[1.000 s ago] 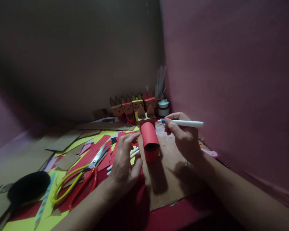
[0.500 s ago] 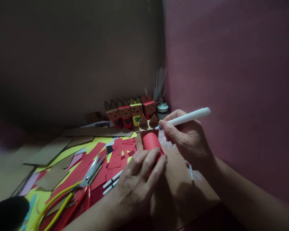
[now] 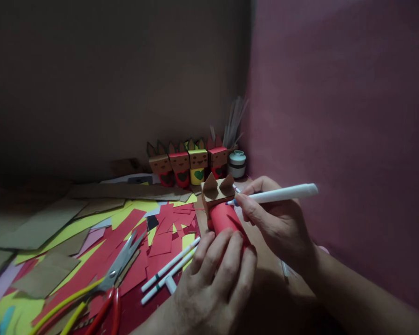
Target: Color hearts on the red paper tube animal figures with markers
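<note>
My left hand (image 3: 218,279) is wrapped around a red paper tube (image 3: 226,217), the body of a figure lying tilted away from me. At its far end sits a cardboard box head (image 3: 209,197) with two pointed ears. Between the fingers and thumb of my right hand (image 3: 275,218) is a white marker (image 3: 282,193) with a blue tip. That tip is at the upper part of the red tube, close to the head; whether it touches I cannot tell. A second, thinner pen end (image 3: 236,188) shows by my right forefinger.
Several finished-looking box-headed figures (image 3: 179,163) stand at the back beside a white jar (image 3: 237,163). Open scissors (image 3: 113,274) and white markers (image 3: 171,263) lie to the left, among red paper scraps (image 3: 162,235) and cardboard sheets (image 3: 38,223). A pink wall (image 3: 342,116) rises on the right.
The marker tip has shifted from the top of the cardboard head down to the red tube. Both hands and the figure sit slightly lower and further right in view.
</note>
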Motion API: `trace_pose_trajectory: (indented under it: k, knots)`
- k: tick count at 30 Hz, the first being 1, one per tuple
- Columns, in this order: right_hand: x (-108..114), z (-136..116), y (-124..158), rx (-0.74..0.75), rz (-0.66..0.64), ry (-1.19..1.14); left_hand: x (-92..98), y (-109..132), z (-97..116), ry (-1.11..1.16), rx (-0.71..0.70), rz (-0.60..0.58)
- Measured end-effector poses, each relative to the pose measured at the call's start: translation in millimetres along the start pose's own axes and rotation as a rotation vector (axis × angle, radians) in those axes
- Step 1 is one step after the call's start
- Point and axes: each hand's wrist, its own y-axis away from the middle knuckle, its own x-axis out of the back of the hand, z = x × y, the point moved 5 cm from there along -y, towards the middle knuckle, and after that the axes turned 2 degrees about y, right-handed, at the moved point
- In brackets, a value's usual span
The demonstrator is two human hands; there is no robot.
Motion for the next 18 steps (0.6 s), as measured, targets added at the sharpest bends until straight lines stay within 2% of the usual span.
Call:
trace_pose_trajectory:
  k: [7, 18]
  knots:
    - [0, -4, 3, 0.046, -0.002, 0.067, -1.3, 0, 1, -0.026, -0.008, 0.056]
    - [-1, -4, 11, 0.04, 0.016, 0.087, -1.7, 0, 1, -0.008, 0.007, 0.03]
